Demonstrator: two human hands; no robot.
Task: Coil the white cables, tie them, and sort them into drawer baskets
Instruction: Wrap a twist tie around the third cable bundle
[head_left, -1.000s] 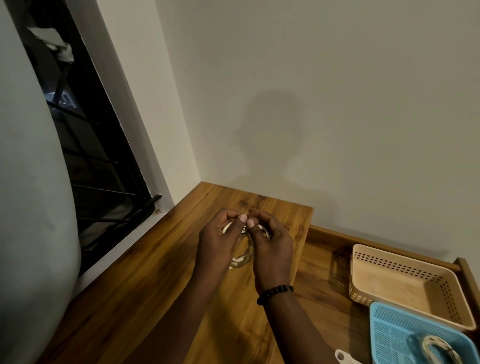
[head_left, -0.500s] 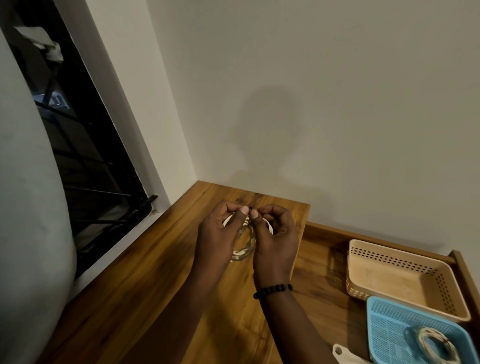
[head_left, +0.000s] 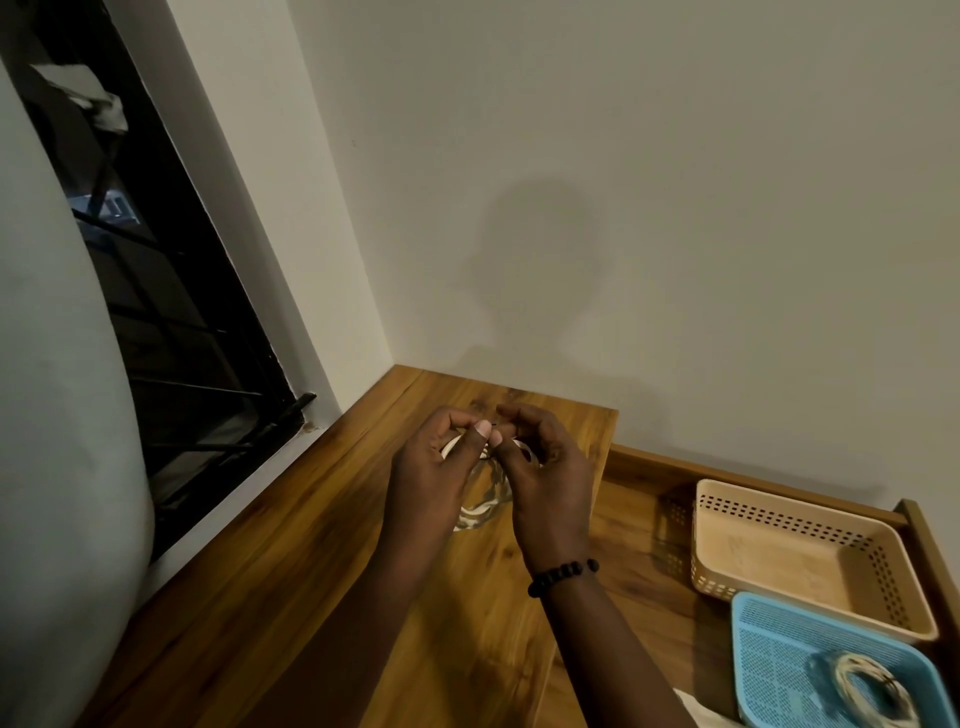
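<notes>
A coiled white cable (head_left: 480, 509) hangs between both hands above the wooden tabletop (head_left: 291, 561). My left hand (head_left: 434, 475) grips the coil's left side, thumb raised at the top. My right hand (head_left: 548, 483), with a black bead bracelet at the wrist, grips the right side, its fingertips pinching a thin dark tie at the top of the coil next to my left thumb. Much of the coil is hidden behind the fingers. A second coiled white cable (head_left: 865, 688) lies in the blue basket (head_left: 779, 654) at the lower right.
A beige perforated basket (head_left: 779, 551) holding nothing sits in the open wooden drawer (head_left: 654, 577) behind the blue one. A dark barred window (head_left: 171, 322) is at the left, a plain wall ahead. A white object (head_left: 691, 701) peeks out by my right forearm.
Both hands stay together on the coil. My fingertips have shifted slightly at its top, working the tie. The view has tilted a little.
</notes>
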